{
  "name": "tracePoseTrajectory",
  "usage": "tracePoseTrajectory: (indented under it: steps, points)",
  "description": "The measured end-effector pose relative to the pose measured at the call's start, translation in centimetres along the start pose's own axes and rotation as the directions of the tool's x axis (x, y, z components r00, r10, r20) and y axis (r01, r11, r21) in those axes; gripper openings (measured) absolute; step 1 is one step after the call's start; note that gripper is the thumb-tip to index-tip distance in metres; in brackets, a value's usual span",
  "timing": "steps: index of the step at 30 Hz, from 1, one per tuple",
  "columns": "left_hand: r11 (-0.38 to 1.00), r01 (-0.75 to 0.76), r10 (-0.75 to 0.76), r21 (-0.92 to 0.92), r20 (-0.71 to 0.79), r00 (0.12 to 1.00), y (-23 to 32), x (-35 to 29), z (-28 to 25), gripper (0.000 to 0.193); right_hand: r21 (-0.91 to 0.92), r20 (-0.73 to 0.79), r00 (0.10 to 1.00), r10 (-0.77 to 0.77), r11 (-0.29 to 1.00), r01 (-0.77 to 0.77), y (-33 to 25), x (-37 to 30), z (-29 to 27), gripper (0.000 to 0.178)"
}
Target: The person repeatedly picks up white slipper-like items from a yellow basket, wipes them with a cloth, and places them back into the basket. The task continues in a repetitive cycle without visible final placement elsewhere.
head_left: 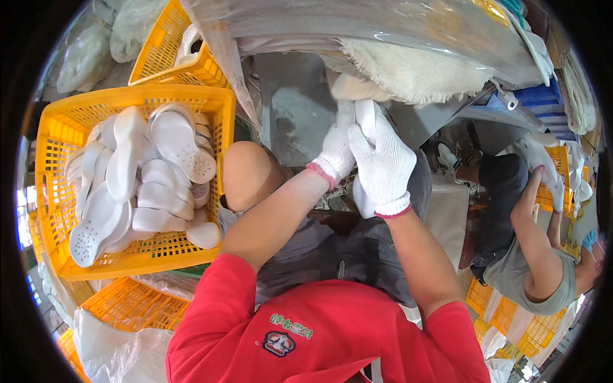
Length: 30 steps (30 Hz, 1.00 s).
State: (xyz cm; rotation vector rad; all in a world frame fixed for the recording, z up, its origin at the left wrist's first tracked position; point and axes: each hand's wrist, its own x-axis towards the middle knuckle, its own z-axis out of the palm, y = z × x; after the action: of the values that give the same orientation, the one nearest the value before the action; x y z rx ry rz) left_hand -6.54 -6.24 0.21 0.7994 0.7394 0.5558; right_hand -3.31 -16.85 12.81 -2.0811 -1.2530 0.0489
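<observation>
Both my hands wear white knitted gloves with red-pink cuffs and are closed around a white moulded shoe sole. Its upper end shows between my fingers, and what looks like its lower end emerges beneath my right palm. My left hand grips it from the left, fingers partly hidden. Pressed along its other side is my right hand. Just beyond my fingertips is a cream-coloured rounded pad or wheel, under a plastic-covered hood; whether the sole touches it I cannot tell.
At my left stands a yellow basket of similar white soles, some with small holes. Another yellow basket sits behind it. A pale frayed cloth hangs from the plastic-covered hood. On the right, a gloved co-worker sits close by.
</observation>
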Motion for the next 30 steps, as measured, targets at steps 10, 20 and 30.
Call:
tracePoseTrajectory:
  steps: [10, 20, 30]
  points:
    - [0.904, -0.087, 0.212, -0.419, 0.261, 0.942, 2.6, -3.1, 1.1, 0.050, -0.217, -0.250, 0.865, -0.436, 0.895, 0.389, 1.2, 0.9, -0.7, 0.052]
    - [0.815, 0.327, -0.167, -0.479, 0.347, 0.923, 2.9, -0.5, 0.9, 0.041, 0.585, 0.575, 0.798, 0.180, 0.591, -0.555, -0.6, 2.1, -2.7, 0.070]
    - [0.869, 0.126, -0.075, -0.479, 0.124, 0.990, 8.4, -0.2, 2.6, 0.061, 0.457, 0.562, 0.815, 0.139, 0.770, -0.446, -2.3, 1.5, -3.4, 0.069]
